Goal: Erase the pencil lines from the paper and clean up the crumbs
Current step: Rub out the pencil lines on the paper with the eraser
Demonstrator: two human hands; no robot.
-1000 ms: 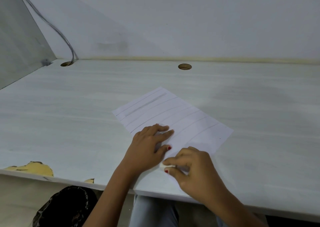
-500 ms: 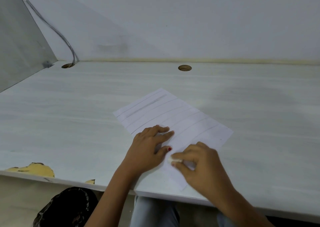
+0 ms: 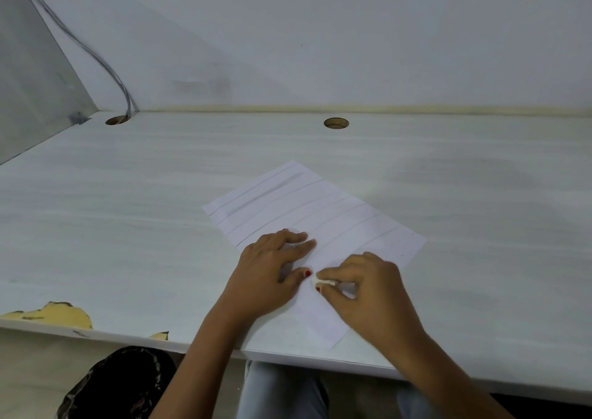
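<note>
Presses a thin white sheet of paper (image 3: 336,223), ruled across with grey pencil lines (image 3: 265,194), flat onto a pale wood-grained laminate desk (image 3: 128,226) with the left hand (image 3: 269,271): fingers straight and a little spread, holding nothing, only resting on the sheet. Pinches a small white block eraser (image 3: 324,281) between thumb and forefinger of the right hand (image 3: 368,293), the other fingers curled; touches the paper with it just beside the left thumb. Has the sheet in the near middle of the desk, turned at an angle, its near corner close to the desk edge.

Expect very light, limp paper, easy to wrinkle or tear under rubbing and ready to slide on so smooth a top. Better to pin it flat close to the rubbed place and to stroke away from the pinning hand. Expect a soft, slightly grippy eraser, small enough to slip from the pinch. Cannot tell any crumbs: too small to see.

Around: two round cable holes (image 3: 336,123) at the far side, a grey cable (image 3: 96,57) going into the left one, a chipped yellow patch (image 3: 64,314) on the near left edge, a dark patterned bundle (image 3: 118,383) below the desk. All well apart from the sheet; in the way of the far lines only the left hand itself.
</note>
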